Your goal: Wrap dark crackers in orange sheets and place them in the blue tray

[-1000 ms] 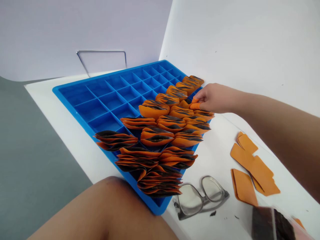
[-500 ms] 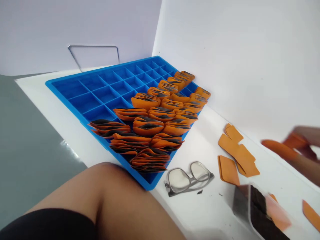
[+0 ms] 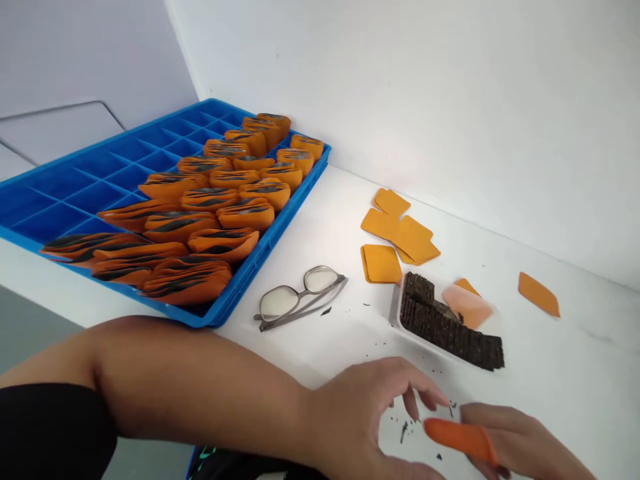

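Note:
My left hand point(image 3: 373, 413) reaches in from the left, low over the white table, with its fingers curved and apart and nothing visible between them. Facing it from the lower right is my right hand point(image 3: 525, 440), one finger wearing an orange finger cot point(image 3: 457, 437) and pointing left. I see nothing in its fingers, though the undersides are hidden. Dark crumbs point(image 3: 404, 432) lie on the table between both hands. Just beyond them, a clear plastic box point(image 3: 420, 343) lies with rows of thin dark pieces point(image 3: 450, 327) packed in it.
A blue divided tray point(image 3: 280, 243) fills the left, many compartments holding bundles of orange and dark layers point(image 3: 190, 277). Eyeglasses point(image 3: 280, 303) lie beside it. Orange square pieces point(image 3: 383, 263) are scattered behind the box, another piece point(image 3: 539, 293) at right. A white wall point(image 3: 450, 100) stands behind.
The view has turned right and down, so the tray sits further left. Both hands now show near the bottom; before, a blurred hand with orange finger covering was at the right edge.

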Demonstrator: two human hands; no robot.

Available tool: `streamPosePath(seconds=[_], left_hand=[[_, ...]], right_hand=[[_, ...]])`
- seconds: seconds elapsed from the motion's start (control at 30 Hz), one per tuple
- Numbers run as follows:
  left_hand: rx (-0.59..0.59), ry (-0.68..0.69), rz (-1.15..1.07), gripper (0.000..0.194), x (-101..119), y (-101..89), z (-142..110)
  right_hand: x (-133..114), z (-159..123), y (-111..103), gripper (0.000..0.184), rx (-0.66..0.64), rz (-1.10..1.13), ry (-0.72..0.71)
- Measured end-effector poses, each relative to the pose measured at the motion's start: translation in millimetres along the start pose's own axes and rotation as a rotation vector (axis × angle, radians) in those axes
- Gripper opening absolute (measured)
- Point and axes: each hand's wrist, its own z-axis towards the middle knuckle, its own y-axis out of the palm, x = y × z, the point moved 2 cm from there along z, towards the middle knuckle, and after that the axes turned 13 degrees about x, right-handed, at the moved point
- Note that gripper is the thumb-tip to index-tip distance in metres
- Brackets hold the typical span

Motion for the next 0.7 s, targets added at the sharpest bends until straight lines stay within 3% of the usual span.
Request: streamPosePath(seconds=[0.07, 0.13, 0.2, 0.27, 0.37, 0.43, 0.53, 0.7], left_hand=[[0.059, 0.088, 0.014, 0.044, 6, -0.9, 2], [0.124, 0.135, 0.04, 0.029, 10, -2.7, 5], [0.164, 0.165, 0.052, 0.022, 12, -5.1, 8], [0.164, 0.18, 0.041, 0.027, 13, -6.6, 9], [0.122, 0.159, 0.016, 0.038, 11, -6.8, 11], [0.079, 0.12, 0.011, 0.032, 10, -6.4, 12], [0.064, 0.092, 0.005, 0.02, 13, -6.9, 15], [0.175, -0.027, 0.03, 0.013, 15, -9.4, 22]], right_hand=[[-7, 9, 18, 0.06, -0.147, 0.14, 0.04], [-22, 12, 26, 0.064, -0.207, 0.259, -0.011], [-39, 8, 26, 0.074, -0.155, 0.311, -0.065], [-54, 3, 24, 0.081, -0.066, 0.297, -0.097], [-70, -3, 22, 0.072, -0.012, 0.224, -0.136], [-76, -2, 22, 0.067, 0.003, 0.206, -0.158], [-74, 4, 21, 0.066, -0.029, 0.285, -0.219], [-44, 17, 21, 0.058, 0.001, 0.534, -0.279]])
